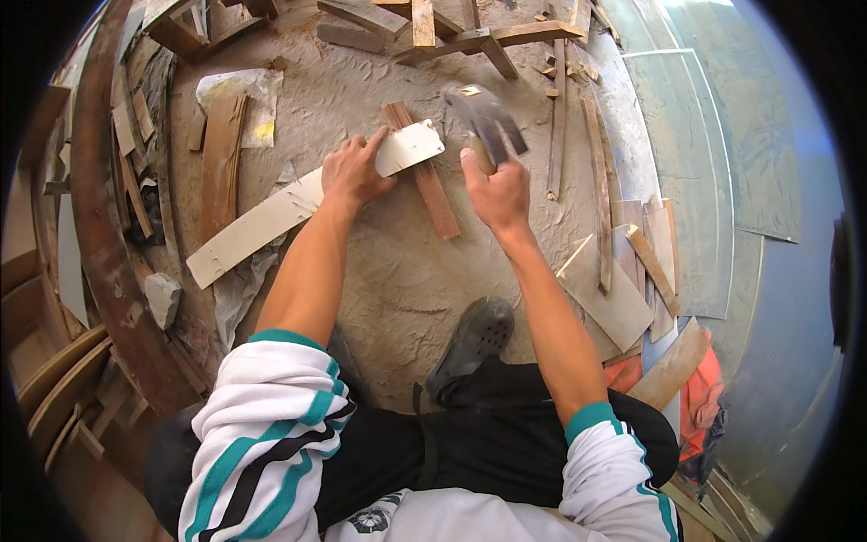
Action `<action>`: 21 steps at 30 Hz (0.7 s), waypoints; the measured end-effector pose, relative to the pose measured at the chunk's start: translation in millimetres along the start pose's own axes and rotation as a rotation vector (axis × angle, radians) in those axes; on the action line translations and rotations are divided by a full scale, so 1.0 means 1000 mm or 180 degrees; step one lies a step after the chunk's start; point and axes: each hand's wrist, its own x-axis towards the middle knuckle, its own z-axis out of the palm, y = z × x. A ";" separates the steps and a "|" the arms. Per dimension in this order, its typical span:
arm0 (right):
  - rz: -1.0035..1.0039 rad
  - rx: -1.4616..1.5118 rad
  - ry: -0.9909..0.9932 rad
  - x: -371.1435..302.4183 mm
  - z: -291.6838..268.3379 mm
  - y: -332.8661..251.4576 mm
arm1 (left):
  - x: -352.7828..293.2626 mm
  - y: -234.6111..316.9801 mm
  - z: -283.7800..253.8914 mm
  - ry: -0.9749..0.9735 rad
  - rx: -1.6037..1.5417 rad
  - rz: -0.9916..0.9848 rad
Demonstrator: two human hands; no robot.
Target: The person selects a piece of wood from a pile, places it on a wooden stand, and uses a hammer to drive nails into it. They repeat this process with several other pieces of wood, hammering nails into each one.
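With the hammer (486, 119) gripped by the right hand (502, 193), the white board (262, 228) clasped by the left hand (356, 172) was best braced firmly on the brown strip (436, 200).

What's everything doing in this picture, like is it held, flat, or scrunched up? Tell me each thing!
Hammer: held up in the right hand, a bit blurry
White board: lying across the brown stick, gripped by the left hand
Brown stick: partly covered by the white board
Shoe: worn on a foot
Orange bundle: crumpled, partly covered by wood
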 end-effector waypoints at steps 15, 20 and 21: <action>-0.0009 0.0096 0.0183 -0.014 0.030 0.042 | -0.001 -0.001 -0.001 -0.0071 0.0008 -0.0027; 0.0898 -0.0804 -0.0684 -0.018 0.048 0.098 | 0.002 0.008 -0.001 -0.0038 -0.0041 0.0035; 0.0866 -0.0817 -0.0592 -0.014 0.047 0.093 | 0.003 0.006 -0.002 -0.0027 -0.0045 0.0023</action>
